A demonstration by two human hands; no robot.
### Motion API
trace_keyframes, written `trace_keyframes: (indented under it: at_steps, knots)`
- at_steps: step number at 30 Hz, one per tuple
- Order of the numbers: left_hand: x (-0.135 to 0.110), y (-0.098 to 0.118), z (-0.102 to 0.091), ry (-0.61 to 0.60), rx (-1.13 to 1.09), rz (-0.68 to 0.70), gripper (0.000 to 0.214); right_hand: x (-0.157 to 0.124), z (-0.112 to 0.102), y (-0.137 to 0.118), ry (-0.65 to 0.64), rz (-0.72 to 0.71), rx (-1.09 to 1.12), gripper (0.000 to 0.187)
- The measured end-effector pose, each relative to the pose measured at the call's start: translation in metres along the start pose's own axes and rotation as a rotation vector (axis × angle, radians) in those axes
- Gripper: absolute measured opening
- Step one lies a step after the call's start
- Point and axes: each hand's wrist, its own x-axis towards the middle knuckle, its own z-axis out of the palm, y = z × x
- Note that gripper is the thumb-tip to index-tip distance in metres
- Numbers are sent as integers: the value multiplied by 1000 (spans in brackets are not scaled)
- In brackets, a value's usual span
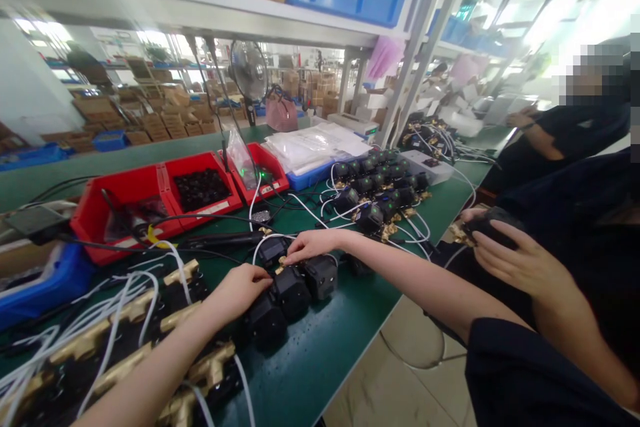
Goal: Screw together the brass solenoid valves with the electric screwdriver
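Observation:
In the head view several black valve units with brass fittings stand in a row at the bench's front. My left hand (245,290) reaches in from the lower left, its fingers closed at the top of the leftmost black valve unit (267,327). My right hand (315,245) comes from the right, thumb and fingers pinched on the brass fitting (281,265) of the middle black valve unit (293,293). Another black valve unit (321,278) stands under my right wrist. Behind my hands is one more black unit (273,250) with a white cable.
Brass-bodied valves (133,307) with white cables crowd the left. Red bins (200,210) and a blue tray (315,177) line the back. More black units (380,183) stand to the right. A co-worker's hand (525,257) holds a black unit near my right arm. A shelf (200,10) hangs above.

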Motion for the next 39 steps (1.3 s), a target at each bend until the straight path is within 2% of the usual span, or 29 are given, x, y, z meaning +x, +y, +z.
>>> trace_keyframes:
  at_steps: [4,7,9,12,14,16,18,20,22,25,27,32,35,37,39]
  knots:
    - [-7,8,-4,147,143,25,42,-23,-7,-17,218,79,-190,29]
    - [-23,17,0,258,195,70,45,-66,-15,-29,410,104,-247,19]
    - [-35,24,9,348,249,134,46,-100,-16,-32,563,187,-249,17]
    - [-44,40,30,407,350,226,57,-142,0,-27,749,388,-232,24]
    - [-42,53,44,406,416,262,66,-156,20,-21,792,503,-215,40]
    - [-34,64,54,420,471,288,71,-158,43,-14,796,589,-201,59]
    - [-25,71,60,453,506,295,68,-151,64,-7,801,646,-199,69]
    - [-17,72,63,480,511,287,59,-140,78,-2,826,671,-218,66]
    - [-13,70,62,482,485,288,53,-131,84,3,869,660,-252,58]
    - [-11,64,60,467,425,301,52,-124,78,5,923,579,-332,50]
    - [-11,63,60,464,403,301,52,-125,69,2,913,492,-399,47]
    - [-10,64,59,469,363,278,48,-130,42,-16,760,250,-510,61]
    - [-10,63,58,470,338,280,45,-127,34,-21,709,144,-502,62]
    - [-10,62,57,466,329,291,44,-122,35,-19,763,142,-458,61]
    - [-11,62,56,460,316,294,45,-115,41,-14,891,195,-381,59]
